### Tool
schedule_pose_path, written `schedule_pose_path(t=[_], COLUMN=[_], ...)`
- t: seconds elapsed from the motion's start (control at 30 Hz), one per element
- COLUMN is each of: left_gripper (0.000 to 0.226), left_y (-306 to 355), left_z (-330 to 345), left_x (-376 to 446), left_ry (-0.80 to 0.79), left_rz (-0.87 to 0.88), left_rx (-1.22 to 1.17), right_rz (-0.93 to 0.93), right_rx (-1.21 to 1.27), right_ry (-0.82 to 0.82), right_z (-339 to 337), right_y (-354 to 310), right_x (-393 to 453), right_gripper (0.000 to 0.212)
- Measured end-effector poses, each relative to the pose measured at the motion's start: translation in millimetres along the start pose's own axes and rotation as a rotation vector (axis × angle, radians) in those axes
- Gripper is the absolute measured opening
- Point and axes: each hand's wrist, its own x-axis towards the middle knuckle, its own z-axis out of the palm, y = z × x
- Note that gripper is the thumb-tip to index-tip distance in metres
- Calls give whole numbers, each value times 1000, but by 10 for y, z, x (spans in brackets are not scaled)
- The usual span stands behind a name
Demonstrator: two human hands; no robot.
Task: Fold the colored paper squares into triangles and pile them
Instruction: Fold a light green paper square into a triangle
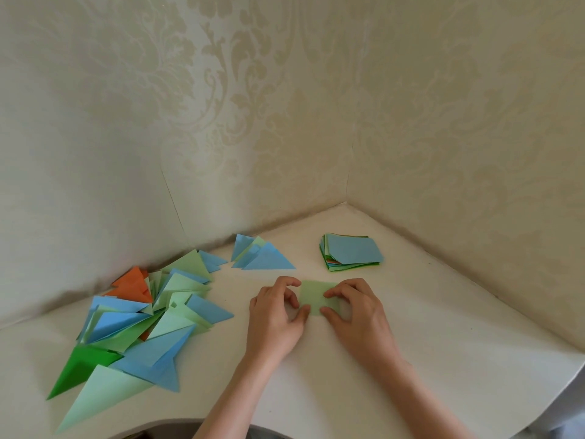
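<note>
A pale green paper square (316, 297) lies flat on the white desk (443, 327) just below the centre of the frame, held between both hands. The left hand (274, 315) comes at it from the left, thumb on the lower left corner and curled fingers at the left edge. The right hand (356, 307) comes from the right, fingertips pressing the right half and thumb on the lower edge. Both hands touch the sheet and neither is nearer, so the fold turns on which corner is lifted across the diagonal. The square sits with its edges roughly parallel to the desk's front; whether a crease already runs through it is hard to tell under the fingers.

The paper looks thin, matte and smooth, light enough to slide unless pinned.

In the upper right of the desk, well apart from the hands, sits a neat stack of unfolded squares (351, 253) with a blue sheet on top. At lower left a loose pile of folded triangles (139, 324) spreads in blue, pale green, dark green and orange, and a smaller cluster of triangles (261, 253) lies near the wall.
</note>
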Motion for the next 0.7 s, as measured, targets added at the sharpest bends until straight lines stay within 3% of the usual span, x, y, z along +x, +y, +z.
schedule_pose_path(t=[0.2,0.43,0.57,0.7], left_gripper=[36,36,38,20], left_y=[-18,-68,-110,-26], left_z=[-6,-39,-113,-168], left_x=[-14,33,86,-1], left_ry=[-8,-78,-133,-139], left_rz=[15,72,176,284], left_rx=[-12,20,112,286], right_rz=[-6,-21,-26,-68], right_rx=[27,43,-25,-21], right_ry=[-12,25,-33,-39], right_z=[-23,-88,-48,-45], right_y=[5,4,20,48], right_x=[-5,-30,-38,-38], right_gripper=[29,62,49,32])
